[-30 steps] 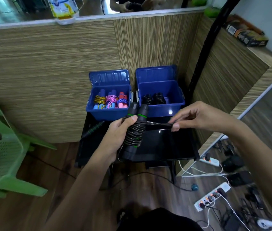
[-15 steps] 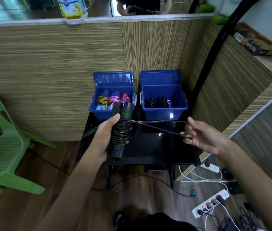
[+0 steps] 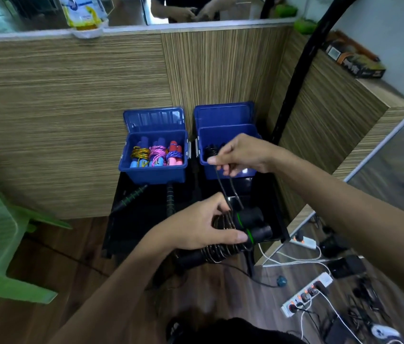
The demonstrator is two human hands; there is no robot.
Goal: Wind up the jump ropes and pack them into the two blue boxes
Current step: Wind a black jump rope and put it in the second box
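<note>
While unreadable, yellow-labelled pouch [image 3: 85,11]

No text, brand, number or sign can be read here. The white and yellow printed pouch [image 3: 83,11] standing on the ledge above the wood-grain partition carries blue and yellow graphics, but its lettering is too blurred to make out. The dark flat carton with orange print [image 3: 355,62] on the top of the right-hand partition bears markings that are likewise illegible.
</note>
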